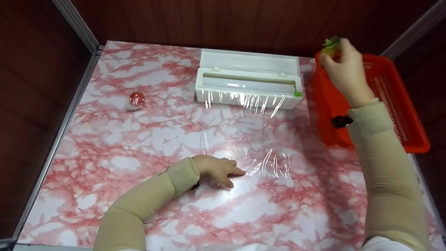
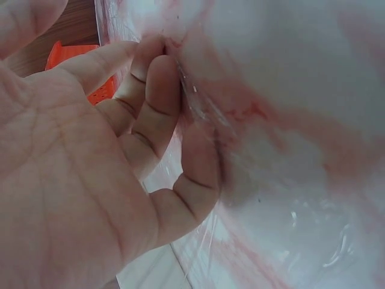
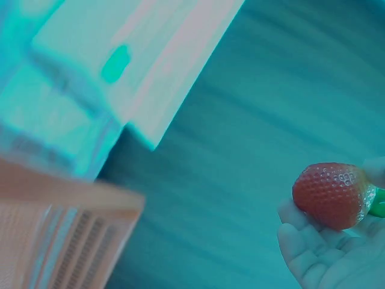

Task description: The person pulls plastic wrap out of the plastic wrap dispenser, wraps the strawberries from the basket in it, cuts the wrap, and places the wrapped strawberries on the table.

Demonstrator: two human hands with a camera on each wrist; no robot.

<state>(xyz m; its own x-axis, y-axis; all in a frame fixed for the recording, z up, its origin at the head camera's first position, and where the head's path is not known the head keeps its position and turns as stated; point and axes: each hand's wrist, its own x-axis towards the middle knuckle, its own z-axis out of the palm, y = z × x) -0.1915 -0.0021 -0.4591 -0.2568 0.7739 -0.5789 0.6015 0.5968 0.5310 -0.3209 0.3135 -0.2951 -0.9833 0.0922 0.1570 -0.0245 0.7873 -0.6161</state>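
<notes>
Fingers (image 3: 301, 247) of the right hand (image 1: 350, 71) are bent around a red strawberry (image 3: 329, 195) with green leaves, and they grasp it in the air. Seen from the head camera, with twelve o'clock at the far edge of the table (image 1: 167, 202), this hand is at two o'clock from the middle. In the same view the strawberry appears over the corner of the red basket (image 1: 407, 111) that is between ten and eleven o'clock of this basket; how high above the rim it is, I cannot tell.

The left hand (image 1: 216, 169) is at six o'clock, near the middle. Its fingers are loosely spread and released, with the thumb apart from them, and the fingertips touch the transparent film (image 1: 266, 167). This film lies wrinkled and shiny on the table, and from the white box (image 1: 249, 101) it runs toward six o'clock.

The box stands between twelve and one o'clock. Its lid (image 1: 249, 62) is lifted back, a roll (image 1: 247, 85) lies inside, and a green piece (image 1: 298, 94) is at its three o'clock end. Between nine and ten o'clock, well apart from both hands, a red shiny thing (image 1: 136, 99) rests on the table. The basket, with its slotted walls, is between two and three o'clock.
</notes>
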